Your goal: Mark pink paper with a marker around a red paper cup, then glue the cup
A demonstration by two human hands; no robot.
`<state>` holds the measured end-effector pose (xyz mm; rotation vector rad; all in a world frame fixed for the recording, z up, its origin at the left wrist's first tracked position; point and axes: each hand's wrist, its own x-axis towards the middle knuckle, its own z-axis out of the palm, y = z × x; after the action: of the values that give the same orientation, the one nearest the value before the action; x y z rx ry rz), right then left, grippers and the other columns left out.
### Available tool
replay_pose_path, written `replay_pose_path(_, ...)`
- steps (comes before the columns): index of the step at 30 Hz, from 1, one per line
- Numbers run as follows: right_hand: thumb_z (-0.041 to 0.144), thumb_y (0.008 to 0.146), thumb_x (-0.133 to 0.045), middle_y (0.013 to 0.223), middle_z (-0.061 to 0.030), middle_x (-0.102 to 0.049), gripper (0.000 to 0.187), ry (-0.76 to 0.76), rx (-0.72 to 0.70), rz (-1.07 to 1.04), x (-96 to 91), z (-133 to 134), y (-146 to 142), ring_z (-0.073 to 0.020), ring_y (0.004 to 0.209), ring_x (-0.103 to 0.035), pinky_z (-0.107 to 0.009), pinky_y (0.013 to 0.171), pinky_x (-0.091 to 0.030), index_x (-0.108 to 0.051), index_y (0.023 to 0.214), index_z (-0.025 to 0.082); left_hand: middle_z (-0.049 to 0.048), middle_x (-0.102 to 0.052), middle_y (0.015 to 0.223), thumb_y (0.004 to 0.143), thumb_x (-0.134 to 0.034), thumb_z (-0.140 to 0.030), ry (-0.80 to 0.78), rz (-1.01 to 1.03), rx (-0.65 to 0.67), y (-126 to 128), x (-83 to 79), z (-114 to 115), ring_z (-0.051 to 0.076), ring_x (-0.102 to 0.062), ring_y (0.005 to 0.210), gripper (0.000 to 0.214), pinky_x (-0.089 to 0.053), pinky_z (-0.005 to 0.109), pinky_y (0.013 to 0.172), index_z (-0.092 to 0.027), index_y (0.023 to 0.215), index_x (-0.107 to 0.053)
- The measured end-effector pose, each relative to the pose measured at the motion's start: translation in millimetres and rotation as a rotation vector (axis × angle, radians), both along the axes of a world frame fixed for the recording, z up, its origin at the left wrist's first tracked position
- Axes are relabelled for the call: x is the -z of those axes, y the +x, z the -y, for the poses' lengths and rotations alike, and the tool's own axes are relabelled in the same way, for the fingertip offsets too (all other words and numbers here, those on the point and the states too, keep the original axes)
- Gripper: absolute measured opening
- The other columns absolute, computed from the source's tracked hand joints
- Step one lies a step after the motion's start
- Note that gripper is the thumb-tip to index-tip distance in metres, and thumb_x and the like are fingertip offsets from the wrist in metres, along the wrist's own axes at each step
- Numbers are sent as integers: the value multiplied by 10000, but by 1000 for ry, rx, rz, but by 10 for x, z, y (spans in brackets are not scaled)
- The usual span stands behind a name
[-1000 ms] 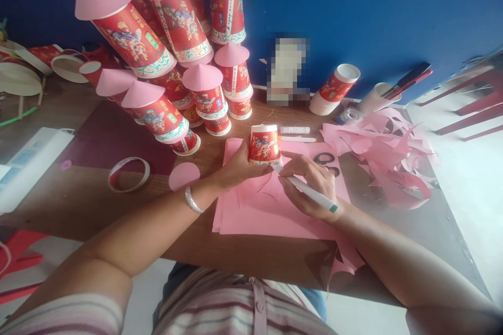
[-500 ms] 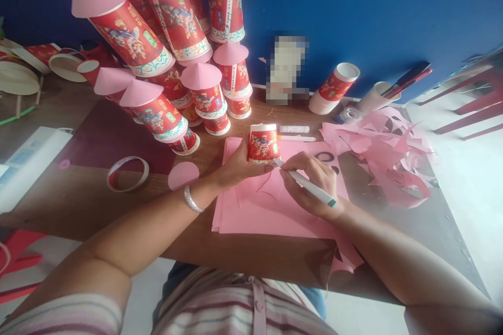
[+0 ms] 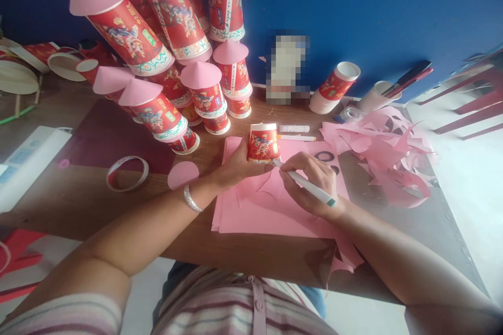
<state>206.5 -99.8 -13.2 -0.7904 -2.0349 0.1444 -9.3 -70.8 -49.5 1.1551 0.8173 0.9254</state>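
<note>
A red printed paper cup (image 3: 263, 144) is held over the pink paper sheets (image 3: 251, 214) by my left hand (image 3: 236, 165), its fingers partly hidden behind the cup. My right hand (image 3: 312, 183) grips a white marker pen (image 3: 308, 187) with a green end. The pen's tip touches the white band at the cup's lower edge, where some drawn marks show. Partly under my right hand lie dark scissor handles (image 3: 325, 156) on the pink paper.
Several red cup towers with pink cone roofs (image 3: 201, 76) stand at the back left. A glue stick (image 3: 294, 129), an orange-striped pen (image 3: 298, 138), stacked cups (image 3: 336, 86), a pen holder (image 3: 379, 97) and pink scraps (image 3: 393, 162) lie rightward. A paper ring (image 3: 128, 173) sits left.
Almost nothing differs. My hands, the cup and the marker stay in nearly the same place, with the pen tip still at the cup's lower band.
</note>
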Motion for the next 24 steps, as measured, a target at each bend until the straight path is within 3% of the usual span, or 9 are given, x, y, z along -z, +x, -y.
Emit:
replay_pose_path(13, 110, 1030, -618, 785, 20, -722, 154, 30, -7, 1, -1, -38, 0, -140, 632, -700, -265, 582, -538, -600, 979, 254, 75, -685, 1260, 815, -986, -458, 6, -7, 11, -1, -11, 18, 277, -693, 1214, 733, -576, 428, 1054, -249, 1354, -536)
replay_pose_path(20, 94, 992, -637, 775, 36, -701, 182, 10, -77, -30, -10, -14, 27, -171, 680, -728, -298, 654, -604, -599, 1016, 270, 78, -680, 1250, 785, -1000, -486, 17, 17, 7, 8, -24, 1, 280, -683, 1199, 752, -567, 432, 1043, -238, 1328, -542)
replay_pose_path(24, 58, 964, -631, 767, 50, -694, 234, 8, -124, -44, -10, -9, 42, -178, 671, -723, -378, 795, -693, -595, 1042, 275, 87, -690, 1258, 775, -1003, -486, 9, 48, 8, 13, -31, 3, 287, -683, 1204, 747, -564, 441, 1045, -236, 1319, -556)
